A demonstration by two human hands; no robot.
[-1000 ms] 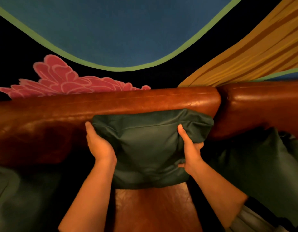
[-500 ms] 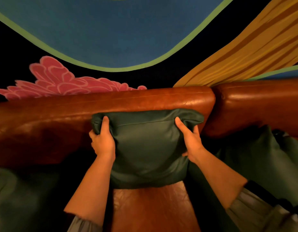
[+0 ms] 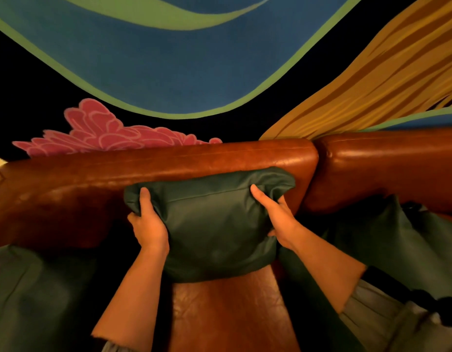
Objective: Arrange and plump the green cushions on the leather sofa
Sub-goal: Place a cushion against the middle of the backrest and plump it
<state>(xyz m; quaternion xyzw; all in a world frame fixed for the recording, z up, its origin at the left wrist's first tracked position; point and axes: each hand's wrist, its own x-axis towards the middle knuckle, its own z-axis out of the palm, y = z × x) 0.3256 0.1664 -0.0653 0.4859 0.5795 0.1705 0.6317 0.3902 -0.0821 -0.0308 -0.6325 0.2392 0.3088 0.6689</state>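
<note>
A dark green cushion (image 3: 212, 224) stands upright on the brown leather sofa (image 3: 220, 163), leaning against the backrest. My left hand (image 3: 148, 224) grips its left edge, thumb laid over the front. My right hand (image 3: 278, 219) grips its right edge, thumb pressed into the upper corner, and the cloth bunches there. A second green cushion (image 3: 402, 252) lies to the right on the seat. A third green cushion (image 3: 34, 301) lies at the lower left, partly cut off by the frame.
The bare leather seat (image 3: 230, 313) shows below the held cushion. A gap (image 3: 319, 158) splits the backrest into two sections at the right. Behind the sofa is a wall painted with blue, green, yellow and pink shapes (image 3: 169, 59).
Both hands slid up from the cushion's lower sides to its upper corners and squeezed inward. The cushion became narrower and taller against the backrest.
</note>
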